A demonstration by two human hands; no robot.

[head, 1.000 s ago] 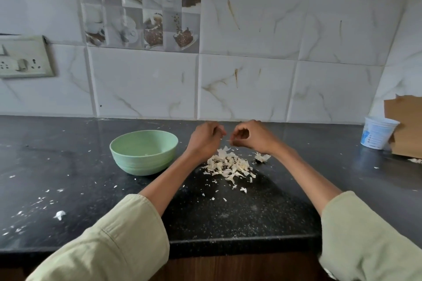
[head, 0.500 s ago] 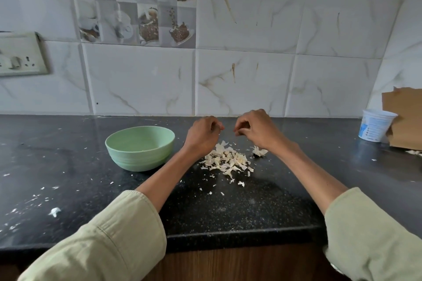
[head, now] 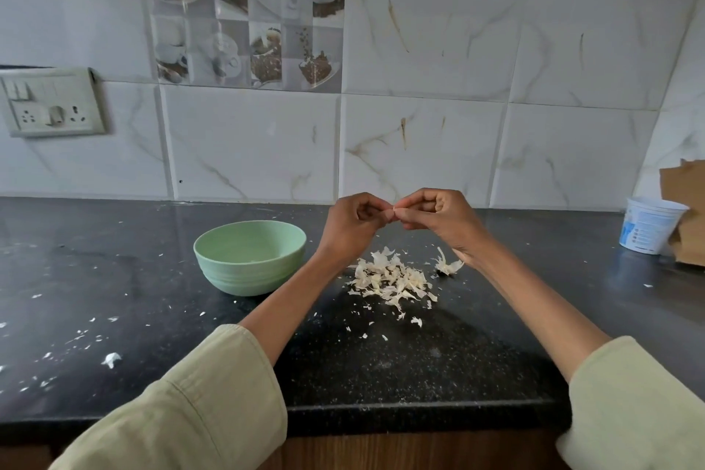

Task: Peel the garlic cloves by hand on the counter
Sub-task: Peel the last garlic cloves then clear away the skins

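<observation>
My left hand (head: 353,227) and my right hand (head: 442,217) meet fingertip to fingertip above the black counter (head: 381,362). Both pinch a small garlic clove (head: 392,211) between them; the fingers hide nearly all of it. Below the hands lies a heap of pale garlic skins (head: 391,279). A papery garlic remnant (head: 448,265) sits just right of the heap, under my right wrist. A pale green bowl (head: 250,256) stands left of my left hand, with something small and pale inside.
A white plastic tub (head: 648,224) and a piece of brown cardboard (head: 686,210) stand at the far right by the tiled wall. White flecks dot the counter's left part (head: 76,340). A socket plate (head: 51,102) hangs on the wall at left.
The hands have come together again at the fingertips after a short gap half a second ago. The view has tilted a little.
</observation>
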